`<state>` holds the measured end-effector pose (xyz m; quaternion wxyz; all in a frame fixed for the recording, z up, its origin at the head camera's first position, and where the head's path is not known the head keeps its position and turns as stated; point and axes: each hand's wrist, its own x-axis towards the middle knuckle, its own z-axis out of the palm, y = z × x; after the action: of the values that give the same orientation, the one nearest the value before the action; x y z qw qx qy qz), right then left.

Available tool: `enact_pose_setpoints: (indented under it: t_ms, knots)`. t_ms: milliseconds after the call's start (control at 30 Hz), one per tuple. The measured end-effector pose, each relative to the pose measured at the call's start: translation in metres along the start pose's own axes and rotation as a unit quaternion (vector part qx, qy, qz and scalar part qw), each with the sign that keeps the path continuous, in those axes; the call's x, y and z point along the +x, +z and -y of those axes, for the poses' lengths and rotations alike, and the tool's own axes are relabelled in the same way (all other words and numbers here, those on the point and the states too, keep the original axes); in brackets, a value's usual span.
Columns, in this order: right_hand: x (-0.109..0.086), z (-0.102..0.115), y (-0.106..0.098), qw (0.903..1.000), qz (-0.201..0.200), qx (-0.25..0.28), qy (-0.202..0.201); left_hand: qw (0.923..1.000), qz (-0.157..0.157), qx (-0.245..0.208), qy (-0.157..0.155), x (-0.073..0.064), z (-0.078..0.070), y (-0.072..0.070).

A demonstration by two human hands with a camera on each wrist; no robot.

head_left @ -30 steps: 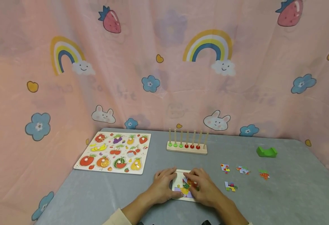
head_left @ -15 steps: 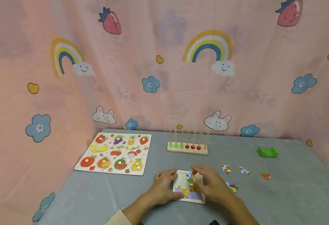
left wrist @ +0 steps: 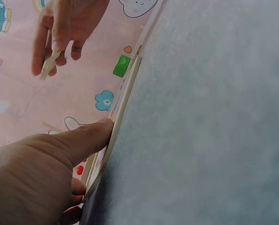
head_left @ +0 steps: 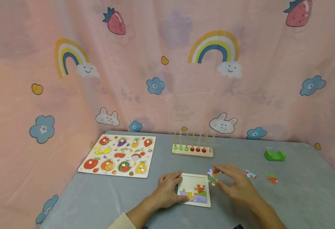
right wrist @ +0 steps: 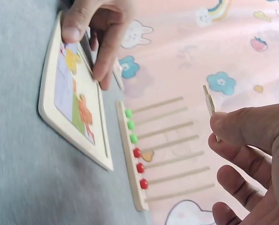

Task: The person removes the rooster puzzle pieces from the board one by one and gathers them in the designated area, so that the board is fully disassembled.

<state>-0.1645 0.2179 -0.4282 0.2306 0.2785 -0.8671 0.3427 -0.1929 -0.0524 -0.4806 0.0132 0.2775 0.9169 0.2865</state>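
In the head view, a small wooden puzzle tray lies on the table with several joined pieces along its near side. My left hand holds the tray's left side, thumb near the bottom corner and fingers at the far left edge. A jigsaw piece printed in green, white and orange is pinched between thumb and fingers of my right hand, just right of the tray. In the right wrist view this piece appears edge-on, held in the air. The right hand's other fingers are loosely bent.
Two loose jigsaw pieces, one bluish and one with a carrot, lie to the right. Behind stands a pegged bead rack. A fruit knob puzzle board lies at left, a green curved block at back right.
My right hand has lifted the jigsaw piece out of the tray and carried it to the right. It now covers the spot where two loose pieces showed. The left hand stays on the tray.
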Motion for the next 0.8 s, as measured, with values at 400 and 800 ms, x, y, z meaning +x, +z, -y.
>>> enact_pose_setpoints:
  t_ms: [400,800]
  knots:
    - [-0.019,-0.009,-0.033,0.9993,-0.025,-0.019,0.021,1.0000,0.002,0.001,-0.002,0.000,-0.001,0.001]
    - [-0.042,-0.040,-0.054,0.9986,-0.046,-0.028,-0.002,1.0000,0.007,-0.001,-0.002,-0.001,0.000,0.000]
